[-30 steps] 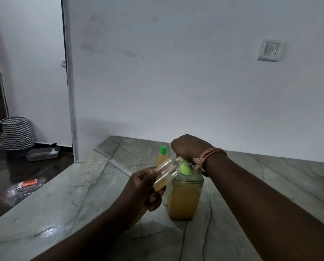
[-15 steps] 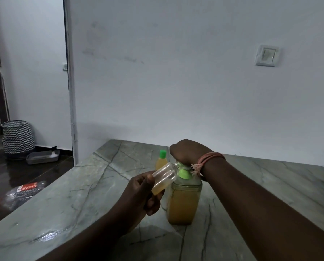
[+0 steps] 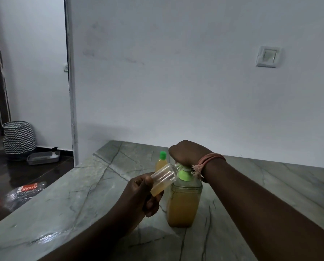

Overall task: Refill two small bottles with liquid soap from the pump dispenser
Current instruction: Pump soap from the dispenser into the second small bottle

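Gripping the light, slick small bottle (image 3: 164, 178) by its base, left hand (image 3: 138, 196) tilts it at the pump dispenser (image 3: 184, 196); right hand (image 3: 185, 153) curls over the pump.

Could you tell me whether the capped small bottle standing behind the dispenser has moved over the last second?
No. The capped small bottle stands at the same spot on the marble veins of the countertop, just left of the pump dispenser; only the camera shifted.
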`<state>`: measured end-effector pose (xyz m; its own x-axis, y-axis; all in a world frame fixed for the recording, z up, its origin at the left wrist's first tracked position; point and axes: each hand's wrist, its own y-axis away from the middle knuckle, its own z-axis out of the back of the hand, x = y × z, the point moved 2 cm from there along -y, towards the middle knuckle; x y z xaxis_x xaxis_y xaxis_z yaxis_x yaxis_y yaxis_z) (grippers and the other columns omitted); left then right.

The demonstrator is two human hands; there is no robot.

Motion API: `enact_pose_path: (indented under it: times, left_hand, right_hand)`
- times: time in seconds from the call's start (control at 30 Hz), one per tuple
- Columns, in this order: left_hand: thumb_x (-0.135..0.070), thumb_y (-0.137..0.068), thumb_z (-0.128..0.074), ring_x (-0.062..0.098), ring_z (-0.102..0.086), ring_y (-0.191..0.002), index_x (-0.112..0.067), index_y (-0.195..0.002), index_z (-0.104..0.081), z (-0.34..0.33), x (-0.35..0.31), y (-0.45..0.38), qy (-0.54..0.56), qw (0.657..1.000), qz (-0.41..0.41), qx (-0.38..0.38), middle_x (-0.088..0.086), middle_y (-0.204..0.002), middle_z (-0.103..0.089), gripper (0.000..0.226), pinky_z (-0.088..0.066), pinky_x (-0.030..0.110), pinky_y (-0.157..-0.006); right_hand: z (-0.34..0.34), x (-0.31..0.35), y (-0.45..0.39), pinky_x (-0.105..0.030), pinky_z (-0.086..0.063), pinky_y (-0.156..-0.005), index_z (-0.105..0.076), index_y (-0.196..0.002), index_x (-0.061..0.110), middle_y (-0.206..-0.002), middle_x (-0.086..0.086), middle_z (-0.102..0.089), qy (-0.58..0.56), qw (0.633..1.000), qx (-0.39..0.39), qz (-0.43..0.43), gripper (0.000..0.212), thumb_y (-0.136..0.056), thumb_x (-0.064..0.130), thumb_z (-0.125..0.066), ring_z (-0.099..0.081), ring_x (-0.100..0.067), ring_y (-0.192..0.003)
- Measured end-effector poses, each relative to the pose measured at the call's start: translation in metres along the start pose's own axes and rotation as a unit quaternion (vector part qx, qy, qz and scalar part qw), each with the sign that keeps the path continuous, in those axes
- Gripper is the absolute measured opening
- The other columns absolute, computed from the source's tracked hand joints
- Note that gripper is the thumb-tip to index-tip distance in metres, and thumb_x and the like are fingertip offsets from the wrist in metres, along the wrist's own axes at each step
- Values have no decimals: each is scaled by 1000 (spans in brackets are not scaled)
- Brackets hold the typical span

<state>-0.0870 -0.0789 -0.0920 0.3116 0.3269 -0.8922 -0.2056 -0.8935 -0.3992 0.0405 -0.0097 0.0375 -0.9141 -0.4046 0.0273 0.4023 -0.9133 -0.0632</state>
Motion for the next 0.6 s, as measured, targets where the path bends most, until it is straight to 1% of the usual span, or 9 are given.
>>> enact_pose_path:
  times: [0.07, 0.1, 0.13, 0.17, 0.23, 0.27, 0.43, 0.53, 0.6]
  left_hand:
    - [-75, -61, -75, 8, -38, -44, -5, -118, -68, -1, -1, 0, 6, 1000, -4, 5, 12, -66, -46, 91, -37, 21, -42]
    - [-75, -61, -75, 9, -37, -45, -7, -117, -69, 0, 0, 0, 5, 1000, -4, 7, 13, -67, -45, 89, -37, 21, -42]
    - [-75, -61, -75, 9, -37, -45, -8, -117, -69, 1, 0, -1, 3, 1000, -3, 7, 14, -68, -45, 88, -37, 21, -43]
    - [-76, -60, -75, 10, -37, -46, -8, -117, -69, 1, 0, -1, 1, 1000, -2, 7, 15, -68, -44, 88, -37, 21, -43]
    - [-75, -60, -75, 10, -37, -46, -8, -117, -69, 2, 1, -3, -1, 1000, 0, 7, 16, -69, -43, 89, -37, 21, -42]
    - [-75, -61, -75, 10, -36, -46, -8, -117, -69, 2, 2, -3, -1, 1000, -2, 7, 17, -71, -43, 88, -37, 21, -42]
    - [-76, -61, -75, 9, -36, -45, -8, -118, -69, 1, 1, -1, 4, 1000, 0, 6, 15, -66, -43, 89, -36, 22, -42]
    - [-76, -58, -76, 9, -36, -44, -7, -117, -70, -1, 0, -1, 4, 1000, -2, 2, 12, -65, -45, 91, -36, 22, -41]
    - [-75, -60, -77, 9, -36, -43, -7, -113, -71, 0, -1, -1, 7, 1000, -4, 5, 13, -64, -45, 86, -36, 21, -40]
  right_hand:
    - [0, 0, -3, -28, -33, -60, -44, -67, 13, -82, -4, -51, -2, 1000, -3, 20, 30, -96, 16, -36, -44, -17, -69]
    - [1, 0, -2, -27, -31, -57, -48, -71, 12, -83, -4, -53, 0, 1000, -2, 24, 28, -96, 17, -37, -44, -16, -68]
    - [2, 0, -1, -27, -32, -58, -49, -74, 11, -90, -7, -57, -6, 1000, 0, 24, 26, -96, 16, -37, -48, -18, -72]
    - [1, -1, 0, -28, -35, -63, -48, -73, 11, -100, -11, -60, -21, 1000, 2, 10, 25, -96, 13, -37, -53, -22, -83]
    - [0, -1, 2, -30, -38, -77, -39, -66, 14, -119, -18, -60, -35, 999, -11, -5, 30, -94, 5, -38, -56, -29, -101]
    - [-1, -1, 4, -30, -38, -80, -36, -64, 16, -122, -19, -60, -37, 999, -18, -3, 33, -94, 5, -37, -55, -30, -102]
    - [-2, -2, 4, -28, -33, -77, -33, -62, 20, -123, -20, -59, -34, 999, -11, 8, 36, -97, 12, -35, -52, -28, -95]
    - [-1, -6, 0, -28, -34, -75, -37, -63, 20, -124, -17, -59, -67, 998, -3, 17, 34, -97, 16, -37, -48, -23, -89]
    - [-2, -8, -3, -28, -36, -71, -39, -64, 19, -125, -16, -60, -67, 998, -4, 15, 33, -96, 14, -35, -50, -23, -91]
